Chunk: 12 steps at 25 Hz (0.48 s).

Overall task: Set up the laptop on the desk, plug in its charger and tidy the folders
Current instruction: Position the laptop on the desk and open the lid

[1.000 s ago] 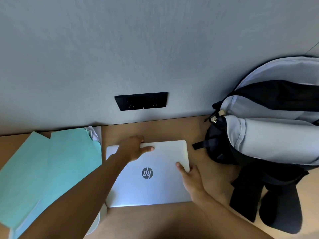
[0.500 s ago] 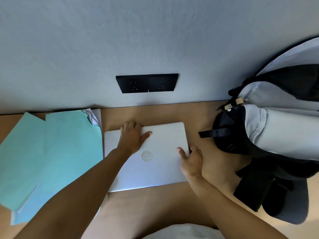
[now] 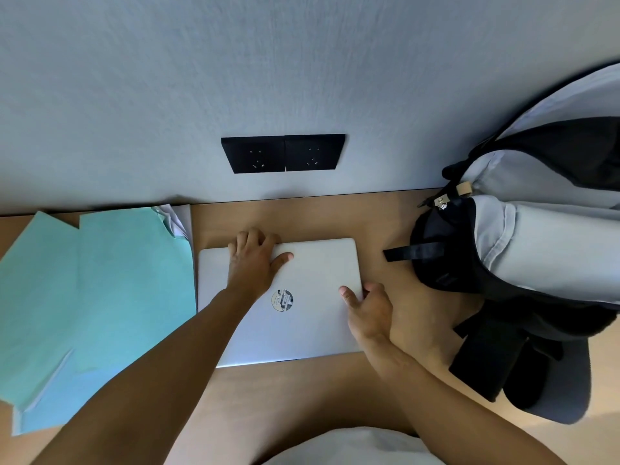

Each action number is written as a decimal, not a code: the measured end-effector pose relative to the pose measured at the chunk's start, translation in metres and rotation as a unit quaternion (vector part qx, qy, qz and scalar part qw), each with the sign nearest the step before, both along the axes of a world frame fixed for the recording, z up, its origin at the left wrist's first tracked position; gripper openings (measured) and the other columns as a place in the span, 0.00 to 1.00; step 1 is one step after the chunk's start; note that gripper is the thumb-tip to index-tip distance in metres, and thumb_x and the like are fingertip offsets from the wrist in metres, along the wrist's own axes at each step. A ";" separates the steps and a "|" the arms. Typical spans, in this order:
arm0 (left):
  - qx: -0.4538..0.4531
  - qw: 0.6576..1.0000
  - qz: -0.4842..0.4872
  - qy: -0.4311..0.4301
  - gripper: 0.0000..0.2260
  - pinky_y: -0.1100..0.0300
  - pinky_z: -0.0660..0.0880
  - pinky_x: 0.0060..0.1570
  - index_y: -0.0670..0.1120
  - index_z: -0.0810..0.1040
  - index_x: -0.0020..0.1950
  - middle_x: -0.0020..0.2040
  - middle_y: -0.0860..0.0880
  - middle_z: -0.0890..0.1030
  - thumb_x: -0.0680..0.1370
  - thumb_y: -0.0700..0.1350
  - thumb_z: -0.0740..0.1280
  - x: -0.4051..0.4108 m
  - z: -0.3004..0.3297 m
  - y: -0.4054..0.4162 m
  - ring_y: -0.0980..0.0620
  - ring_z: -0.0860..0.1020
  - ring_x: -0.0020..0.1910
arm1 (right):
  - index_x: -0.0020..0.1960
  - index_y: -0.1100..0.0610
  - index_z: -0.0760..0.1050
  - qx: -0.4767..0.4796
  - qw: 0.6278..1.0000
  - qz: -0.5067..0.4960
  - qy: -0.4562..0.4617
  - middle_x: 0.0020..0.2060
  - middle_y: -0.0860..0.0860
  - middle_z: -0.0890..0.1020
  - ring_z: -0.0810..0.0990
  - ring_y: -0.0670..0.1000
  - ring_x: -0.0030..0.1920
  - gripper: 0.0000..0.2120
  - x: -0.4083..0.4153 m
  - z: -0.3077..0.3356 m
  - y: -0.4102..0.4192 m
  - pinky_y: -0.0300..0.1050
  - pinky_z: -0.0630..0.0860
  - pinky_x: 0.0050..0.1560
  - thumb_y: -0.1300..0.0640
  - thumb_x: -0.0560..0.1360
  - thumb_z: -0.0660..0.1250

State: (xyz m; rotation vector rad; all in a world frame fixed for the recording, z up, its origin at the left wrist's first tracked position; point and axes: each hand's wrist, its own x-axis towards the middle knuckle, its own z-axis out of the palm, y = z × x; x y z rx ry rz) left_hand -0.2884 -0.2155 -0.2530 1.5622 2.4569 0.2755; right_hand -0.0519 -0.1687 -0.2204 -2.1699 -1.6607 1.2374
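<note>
Laptop, smooth silver slab, gripped at far edge by left hand, right hand pinching its side.

Left hand at 11 o'clock curls over a far edge; right hand at 3 o'clock pinches, thumb on top.

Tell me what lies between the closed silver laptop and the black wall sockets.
Head view: only bare wooden desk, then grey wall; left hand grips the laptop's far edge.
</note>
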 end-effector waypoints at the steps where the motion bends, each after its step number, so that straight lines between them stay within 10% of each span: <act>1: -0.002 1.000 0.000 0.000 0.24 0.47 0.68 0.54 0.52 0.78 0.57 0.51 0.46 0.75 0.76 0.67 0.56 0.000 0.000 0.000 0.42 0.72 0.53 | 0.58 0.62 0.74 -0.004 1.000 0.018 -0.024 0.51 0.56 0.82 0.81 0.57 0.52 0.24 0.000 0.001 0.001 0.48 0.78 0.51 0.44 0.74 0.73; 12: -0.035 0.999 0.015 0.009 0.18 0.46 0.69 0.58 0.50 0.77 0.58 0.55 0.44 0.76 0.78 0.62 0.63 0.009 0.008 0.004 0.40 0.72 0.56 | 0.46 0.59 0.77 -0.035 0.972 0.165 -0.165 0.53 0.59 0.78 0.78 0.56 0.55 0.16 -0.006 0.018 0.023 0.46 0.77 0.51 0.44 0.77 0.68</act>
